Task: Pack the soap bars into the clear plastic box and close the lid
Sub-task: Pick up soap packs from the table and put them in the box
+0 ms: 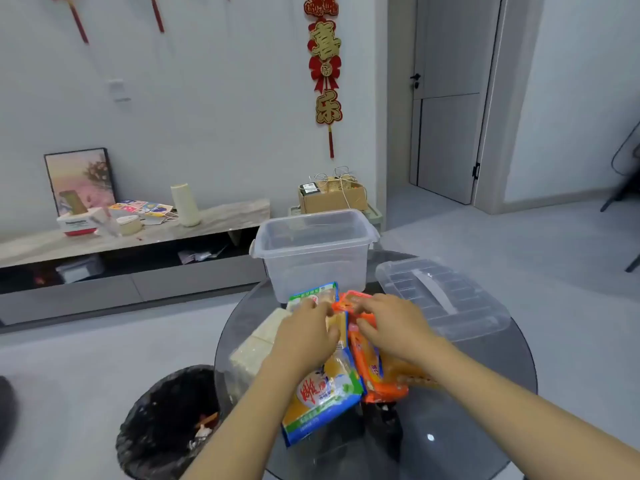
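An empty clear plastic box stands open at the far side of a round glass table. Its clear lid lies flat to the right of it. Wrapped soap bars lie in a pile in front of the box: a blue-green pack, an orange pack, another blue-green pack and pale unwrapped bars on the left. My left hand rests on the pile, fingers curled on a yellowish bar. My right hand pinches the orange pack's top.
A black-lined waste bin stands on the floor left of the table. A low TV cabinet with clutter runs along the back wall. A cardboard box sits behind the clear box. A door is at the back right.
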